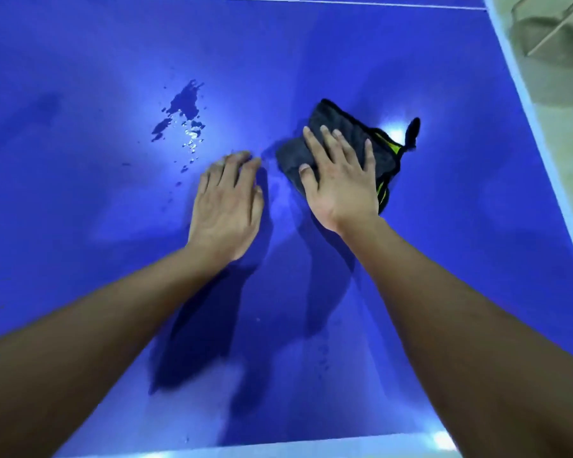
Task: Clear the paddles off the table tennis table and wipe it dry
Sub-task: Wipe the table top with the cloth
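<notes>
A dark grey cloth with yellow-green trim lay folded on the blue table. The right hand rested flat on the near half of the cloth, fingers straight and slightly spread and the thumb out to the side, pressing down and not curled round it. A small black loop stuck out from the cloth's far right corner, next to a bright glare spot on the table.

The left hand lay just to the left of the cloth, not touching it. Its palm faced down, its fingers were loosely bent with the tips on the table top, and it held nothing.

A puddle of water sat further left of the cloth and a little beyond it. A trail of small drops ran from the puddle towards the left hand's fingertips. Both forearms cast dark shadows on the table on the near side of the cloth.

A thin white line crossed the table well beyond the cloth. To the right of the cloth, past the table's pale side edge, was a light floor.
</notes>
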`<act>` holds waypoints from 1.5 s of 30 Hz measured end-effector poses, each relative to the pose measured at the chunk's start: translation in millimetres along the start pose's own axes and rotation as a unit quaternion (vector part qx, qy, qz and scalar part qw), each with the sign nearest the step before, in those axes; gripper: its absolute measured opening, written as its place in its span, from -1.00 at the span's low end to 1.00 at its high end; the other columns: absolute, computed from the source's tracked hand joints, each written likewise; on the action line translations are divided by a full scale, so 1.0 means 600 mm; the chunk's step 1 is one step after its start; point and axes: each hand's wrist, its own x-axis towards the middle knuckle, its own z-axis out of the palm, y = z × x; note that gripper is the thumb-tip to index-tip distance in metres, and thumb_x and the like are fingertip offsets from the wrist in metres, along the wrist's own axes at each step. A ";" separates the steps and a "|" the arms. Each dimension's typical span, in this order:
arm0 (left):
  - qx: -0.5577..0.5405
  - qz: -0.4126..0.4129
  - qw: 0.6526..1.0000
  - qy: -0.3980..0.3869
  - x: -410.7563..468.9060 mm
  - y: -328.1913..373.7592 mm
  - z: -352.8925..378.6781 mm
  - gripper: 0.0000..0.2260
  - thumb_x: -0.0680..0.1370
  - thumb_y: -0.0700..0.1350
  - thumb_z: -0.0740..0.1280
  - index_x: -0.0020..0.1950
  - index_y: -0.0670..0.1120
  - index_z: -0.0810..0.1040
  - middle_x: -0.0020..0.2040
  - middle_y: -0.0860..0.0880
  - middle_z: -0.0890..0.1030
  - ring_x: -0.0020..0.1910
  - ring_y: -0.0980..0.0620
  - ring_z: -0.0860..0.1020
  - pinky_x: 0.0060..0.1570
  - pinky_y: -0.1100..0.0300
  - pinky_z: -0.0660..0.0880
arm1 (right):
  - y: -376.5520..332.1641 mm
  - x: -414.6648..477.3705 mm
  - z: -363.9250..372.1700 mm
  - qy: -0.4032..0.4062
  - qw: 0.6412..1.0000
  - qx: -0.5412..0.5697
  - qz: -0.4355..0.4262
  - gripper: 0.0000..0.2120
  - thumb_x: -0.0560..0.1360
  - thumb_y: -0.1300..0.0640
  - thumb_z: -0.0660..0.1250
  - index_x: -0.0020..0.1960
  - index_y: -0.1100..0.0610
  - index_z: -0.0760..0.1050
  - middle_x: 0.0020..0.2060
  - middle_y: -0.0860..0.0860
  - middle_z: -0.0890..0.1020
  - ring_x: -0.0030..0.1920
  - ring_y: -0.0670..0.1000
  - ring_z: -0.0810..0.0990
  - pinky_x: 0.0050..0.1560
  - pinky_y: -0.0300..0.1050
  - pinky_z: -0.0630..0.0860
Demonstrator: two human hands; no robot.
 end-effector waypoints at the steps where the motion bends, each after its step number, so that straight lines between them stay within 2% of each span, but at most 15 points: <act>1: -0.006 0.003 1.000 -0.004 -0.050 0.008 -0.004 -0.63 0.66 -0.11 0.12 0.45 -0.17 0.40 0.47 -0.16 0.40 0.42 -0.22 0.38 0.42 -0.11 0.28 | -0.005 -0.028 0.002 0.002 1.000 0.001 0.000 -0.44 0.69 -0.16 -0.08 0.67 -0.14 -0.04 0.66 -0.06 0.08 0.65 -0.04 -0.03 0.61 0.26 -0.22; 6: -0.033 0.006 0.999 -0.006 -0.269 0.035 -0.020 -0.59 0.64 -0.10 0.13 0.49 -0.14 0.40 0.51 -0.10 0.38 0.51 -0.15 0.32 0.48 -0.09 0.25 | -0.038 -0.185 0.015 0.009 1.000 0.006 -0.008 -0.44 0.69 -0.16 -0.08 0.68 -0.12 -0.02 0.66 -0.05 0.10 0.65 -0.04 -0.01 0.60 0.27 -0.19; 11: -0.041 -0.010 0.999 -0.023 -0.411 0.059 -0.027 -0.56 0.63 -0.07 0.12 0.51 -0.11 0.39 0.55 -0.06 0.33 0.53 -0.12 0.31 0.50 -0.05 0.25 | -0.075 -0.325 0.027 0.024 1.000 0.003 -0.003 -0.43 0.68 -0.15 -0.04 0.67 -0.08 0.06 0.64 -0.02 0.17 0.65 -0.01 0.06 0.60 0.29 -0.10; 15: -0.049 -0.013 0.998 -0.039 -0.480 0.067 -0.032 -0.53 0.62 -0.07 0.14 0.54 -0.09 0.35 0.57 -0.05 0.29 0.54 -0.09 0.29 0.48 -0.05 0.27 | -0.101 -0.413 0.034 0.035 0.999 0.004 0.008 -0.44 0.69 -0.15 -0.01 0.67 -0.07 0.08 0.63 0.00 0.21 0.64 0.01 0.10 0.60 0.30 -0.05; 19: -0.047 -0.018 0.997 -0.057 -0.512 0.063 -0.047 -0.56 0.61 -0.08 0.19 0.48 -0.15 0.44 0.53 -0.11 0.38 0.51 -0.14 0.35 0.43 -0.09 0.36 | -0.137 -0.509 0.049 0.041 0.999 0.013 0.003 -0.42 0.67 -0.15 0.05 0.66 -0.07 0.11 0.63 0.00 0.23 0.64 0.01 0.11 0.60 0.31 -0.01; 22: -0.067 -0.012 0.996 -0.065 -0.498 0.054 -0.064 -0.63 0.58 -0.11 0.25 0.37 -0.13 0.53 0.44 -0.10 0.47 0.39 -0.13 0.47 0.34 -0.05 0.43 | -0.150 -0.528 0.053 0.039 0.999 0.008 0.009 -0.41 0.65 -0.14 0.10 0.65 -0.08 0.14 0.62 0.01 0.25 0.64 0.02 0.12 0.59 0.33 0.02; 27: -0.098 -0.045 0.993 -0.039 -0.427 0.012 -0.089 -0.67 0.58 -0.09 0.17 0.29 -0.09 0.54 0.28 -0.02 0.52 0.21 -0.07 0.50 0.21 -0.03 0.47 | -0.151 -0.463 0.053 0.042 0.999 -0.006 -0.030 -0.40 0.65 -0.16 0.06 0.66 -0.10 0.09 0.63 0.00 0.22 0.64 0.01 0.10 0.58 0.35 0.02; 35: -0.042 -0.055 0.998 0.010 -0.196 -0.090 -0.102 -0.69 0.55 -0.13 0.19 0.27 -0.11 0.51 0.26 -0.08 0.50 0.16 -0.18 0.48 0.22 -0.06 0.40 | -0.151 -0.221 0.040 0.028 0.998 -0.011 -0.052 -0.42 0.67 -0.17 0.00 0.67 -0.11 0.07 0.64 -0.03 0.18 0.65 -0.03 0.05 0.60 0.30 -0.05; 40: 0.049 -0.024 0.998 -0.018 0.009 -0.200 -0.094 -0.60 0.55 -0.11 0.14 0.35 -0.21 0.46 0.46 -0.24 0.39 0.34 -0.30 0.42 0.32 -0.16 0.34 | -0.123 -0.046 0.034 0.044 0.998 -0.016 -0.044 -0.42 0.65 -0.19 -0.02 0.66 -0.13 0.08 0.64 -0.05 0.20 0.64 -0.06 0.07 0.61 0.24 -0.09; 45: 0.050 -0.093 0.994 -0.030 0.155 -0.296 -0.078 -0.47 0.61 0.02 0.01 0.56 -0.14 0.28 0.58 -0.21 0.25 0.53 -0.28 0.24 0.49 -0.18 0.19 | -0.083 0.140 0.028 0.058 0.998 -0.019 -0.031 -0.42 0.64 -0.19 0.01 0.65 -0.16 0.11 0.62 -0.05 0.24 0.63 -0.06 0.12 0.62 0.21 -0.09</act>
